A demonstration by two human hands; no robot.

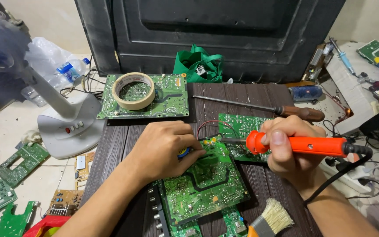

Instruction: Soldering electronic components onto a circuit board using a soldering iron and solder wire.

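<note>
My right hand grips an orange-handled soldering iron, its metal tip pointing left onto the top edge of a green circuit board on the dark wooden table. My left hand rests on that board's upper left corner, fingers curled over a small blue and yellow thing that is mostly hidden. A thin red wire loops just above the tip. Another green board lies under the iron.
A roll of masking tape sits on a third board at the back. A brown-handled screwdriver, a brush, a green bag, a fan base, floor-strewn boards and a black panel surround the table.
</note>
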